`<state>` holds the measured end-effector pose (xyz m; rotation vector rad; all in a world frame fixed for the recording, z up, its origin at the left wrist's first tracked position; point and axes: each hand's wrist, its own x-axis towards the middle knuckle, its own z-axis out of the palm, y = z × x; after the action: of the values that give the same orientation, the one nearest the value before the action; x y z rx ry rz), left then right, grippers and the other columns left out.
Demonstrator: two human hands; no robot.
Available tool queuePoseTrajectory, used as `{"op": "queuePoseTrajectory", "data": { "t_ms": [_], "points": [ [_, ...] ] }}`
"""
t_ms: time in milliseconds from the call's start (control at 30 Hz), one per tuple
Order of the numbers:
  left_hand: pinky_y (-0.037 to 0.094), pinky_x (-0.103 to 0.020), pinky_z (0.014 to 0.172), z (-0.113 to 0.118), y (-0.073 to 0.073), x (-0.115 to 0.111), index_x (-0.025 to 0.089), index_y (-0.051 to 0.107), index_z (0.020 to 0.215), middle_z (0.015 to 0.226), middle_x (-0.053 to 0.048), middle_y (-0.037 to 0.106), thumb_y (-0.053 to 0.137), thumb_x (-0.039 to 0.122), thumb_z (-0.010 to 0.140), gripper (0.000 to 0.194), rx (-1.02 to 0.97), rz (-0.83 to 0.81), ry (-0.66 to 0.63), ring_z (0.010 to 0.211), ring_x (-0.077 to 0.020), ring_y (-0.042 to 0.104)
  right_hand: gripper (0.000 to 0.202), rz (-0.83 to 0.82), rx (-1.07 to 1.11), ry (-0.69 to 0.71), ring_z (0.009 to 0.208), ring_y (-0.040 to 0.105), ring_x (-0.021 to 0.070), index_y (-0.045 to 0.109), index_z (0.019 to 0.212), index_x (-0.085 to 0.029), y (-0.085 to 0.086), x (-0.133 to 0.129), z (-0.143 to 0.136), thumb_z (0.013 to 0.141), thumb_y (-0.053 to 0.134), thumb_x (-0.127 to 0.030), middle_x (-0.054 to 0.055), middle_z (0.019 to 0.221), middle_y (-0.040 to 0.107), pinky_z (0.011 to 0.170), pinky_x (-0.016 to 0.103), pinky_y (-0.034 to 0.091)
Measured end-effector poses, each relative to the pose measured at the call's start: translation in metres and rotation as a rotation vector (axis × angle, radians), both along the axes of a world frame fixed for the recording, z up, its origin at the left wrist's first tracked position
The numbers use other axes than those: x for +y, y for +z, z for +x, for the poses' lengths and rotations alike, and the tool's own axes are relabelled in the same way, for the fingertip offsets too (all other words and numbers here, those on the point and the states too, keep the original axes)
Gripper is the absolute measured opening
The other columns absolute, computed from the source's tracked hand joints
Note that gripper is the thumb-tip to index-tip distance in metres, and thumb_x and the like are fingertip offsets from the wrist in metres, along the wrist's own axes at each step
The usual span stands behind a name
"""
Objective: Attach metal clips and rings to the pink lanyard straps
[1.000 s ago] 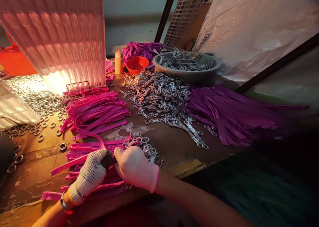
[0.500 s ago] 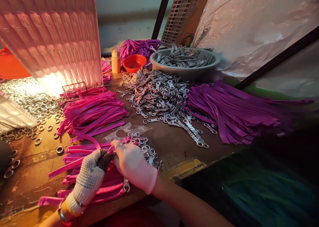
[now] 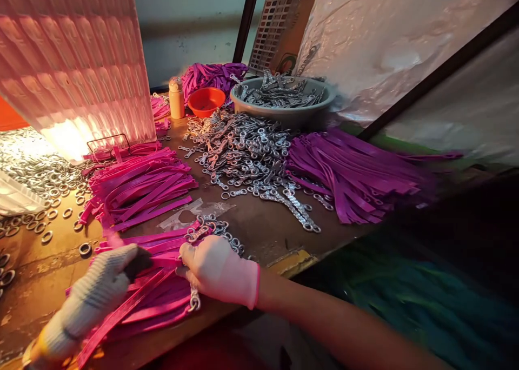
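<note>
My left hand (image 3: 107, 275), in a dotted knit glove with dark fingertips, is closed on a pink strap above the near pile of pink straps (image 3: 162, 299). My right hand (image 3: 219, 267), in a thin white glove with a pink cuff, pinches the strap's other end at the right side of that pile. Metal links (image 3: 211, 226) on the ends of the piled straps show behind the right hand, and one ring hangs below it. What sits between the right fingertips is mostly hidden.
Behind lie another pink strap pile (image 3: 141, 183), a heap of metal links (image 3: 247, 148) and purple straps (image 3: 348, 170). A grey basin (image 3: 284, 110), a red bowl (image 3: 206, 102) and a bottle (image 3: 176, 98) stand farther back. Loose rings (image 3: 46, 236) lie left, by a ribbed panel (image 3: 89, 61).
My hands have moved apart, the left one down and to the left along the strap. The strap is now stretched between them. The view has shifted slightly to the right.
</note>
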<state>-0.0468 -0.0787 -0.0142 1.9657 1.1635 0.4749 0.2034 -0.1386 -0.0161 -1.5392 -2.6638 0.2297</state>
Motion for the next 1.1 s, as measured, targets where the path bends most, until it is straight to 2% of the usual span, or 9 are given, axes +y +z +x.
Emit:
{"op": "queuePoseTrajectory", "data": {
  "t_ms": [100,200,267,333,467,700,867,967,1100],
  "points": [
    [0.053,-0.023,0.062,-0.022,0.015,0.001,0.024,0.078,0.1,0.078,-0.001,0.073,0.063,0.016,0.069,0.035,-0.06,0.006,0.297,0.067,-0.0168,0.064,0.046,-0.078,0.092,-0.067,0.074,0.065,0.0196,0.065,0.092,-0.017,0.017,0.004,0.024,0.094,0.055,-0.062,0.006,0.081,0.07,0.062,0.028,0.035],
    [0.032,-0.016,0.036,-0.012,0.024,-0.009,0.022,0.074,0.101,0.051,0.005,0.052,0.068,0.038,0.08,0.027,-0.268,-0.345,0.545,0.04,-0.0082,0.036,0.045,-0.016,0.213,-0.246,0.088,0.065,0.0183,0.068,0.093,-0.02,0.02,0.034,0.057,0.102,0.044,-0.056,0.006,0.092,0.072,0.071,0.026,0.038],
    [0.024,-0.015,0.033,0.009,0.025,-0.014,0.018,0.071,0.101,0.055,0.004,0.054,0.067,0.051,0.083,0.038,-0.497,-0.672,0.578,0.038,-0.0051,0.027,0.037,0.031,0.159,-0.53,0.089,0.066,0.0202,0.068,0.097,-0.019,0.008,0.066,0.075,0.103,0.046,-0.048,0.008,0.095,0.073,0.073,0.027,0.039],
    [0.032,-0.016,0.036,0.031,0.023,-0.014,0.015,0.07,0.108,0.078,-0.005,0.068,0.068,0.055,0.082,0.048,-0.674,-0.938,0.544,0.043,-0.0048,0.038,0.027,0.027,0.041,-0.783,0.096,0.067,0.0256,0.068,0.105,-0.014,-0.01,0.099,0.087,0.098,0.055,-0.036,0.016,0.103,0.072,0.075,0.029,0.04],
    [0.052,-0.021,0.054,0.052,0.019,-0.01,0.011,0.068,0.121,0.108,-0.016,0.071,0.059,0.055,0.089,0.056,-0.81,-1.216,0.456,0.062,-0.0114,0.06,0.03,-0.012,0.05,-0.907,0.103,0.067,0.0286,0.062,0.121,-0.009,-0.043,0.137,0.096,0.094,0.055,-0.023,0.02,0.112,0.071,0.077,0.031,0.041],
    [0.047,-0.016,0.053,0.05,0.009,-0.018,0.008,0.065,0.113,0.087,-0.009,0.07,0.073,0.017,0.077,0.038,-0.789,-1.001,0.432,0.06,-0.0083,0.058,0.023,-0.067,0.164,-0.861,0.098,0.067,0.0235,0.068,0.11,-0.017,-0.05,0.128,0.106,0.09,0.058,-0.023,0.01,0.105,0.073,0.076,0.027,0.042],
    [0.03,-0.016,0.04,0.055,0.005,-0.024,0.016,0.05,0.116,0.078,-0.002,0.067,0.07,0.029,0.082,0.041,-0.545,-0.657,0.397,0.046,-0.0053,0.044,0.019,0.054,0.324,-0.767,0.102,0.064,0.0231,0.068,0.105,-0.017,-0.036,0.098,0.085,0.093,0.053,-0.018,0.012,0.109,0.07,0.084,0.028,0.044],
    [0.032,-0.019,0.042,0.058,0.002,-0.026,0.017,0.046,0.126,0.076,-0.001,0.067,0.065,0.033,0.087,0.047,-0.379,-0.484,0.313,0.046,-0.0068,0.043,0.018,0.098,0.606,-0.518,0.09,0.067,0.02,0.065,0.109,-0.02,-0.022,0.067,0.054,0.097,0.052,-0.018,0.006,0.098,0.073,0.082,0.028,0.047],
    [0.041,-0.023,0.049,0.061,-0.012,-0.023,0.02,0.035,0.145,0.072,0.002,0.063,0.057,0.025,0.086,0.063,-0.268,-0.359,0.192,0.055,-0.0122,0.05,0.029,0.04,0.811,-0.138,0.103,0.067,0.0175,0.059,0.124,-0.02,-0.005,0.032,0.007,0.096,0.056,-0.013,0.005,0.113,0.072,0.091,0.027,0.049]
  ]
}}
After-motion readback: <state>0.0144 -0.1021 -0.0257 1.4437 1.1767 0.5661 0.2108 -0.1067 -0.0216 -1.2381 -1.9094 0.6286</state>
